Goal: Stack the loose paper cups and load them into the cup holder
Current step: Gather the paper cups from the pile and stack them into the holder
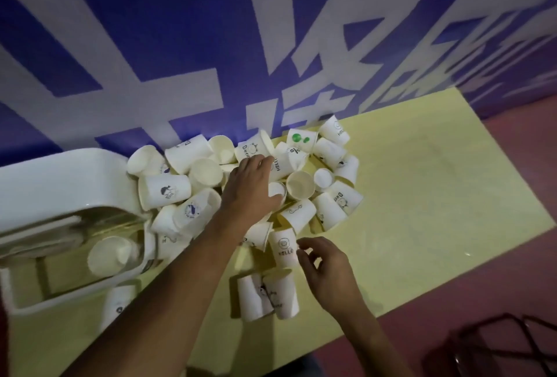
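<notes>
- One pale yellow tabletop point(422, 195) spreads under both my hands and carries everything.
- One white plastic cup holder point(60, 183) lies left of my left hand point(250, 186). Some nested cups point(111, 256) show inside its clear part.
- Dozens of loose white paper cups point(164, 189) are heaped around and beyond my left hand, tipped every way.
- My left hand reaches over that heap with its fingers bent down. I cannot tell if they grip a cup.
- My right hand point(325, 268) is loosely curled and holds nothing, fingertips just beside the white paper cup printed HELLO point(284, 248).
- I judge that cup very light and thin-walled, so it would dent easily, with only the rolled rim stiff. I would pinch it gently around the wall near the rim, leaving the mouth free for nesting.
</notes>
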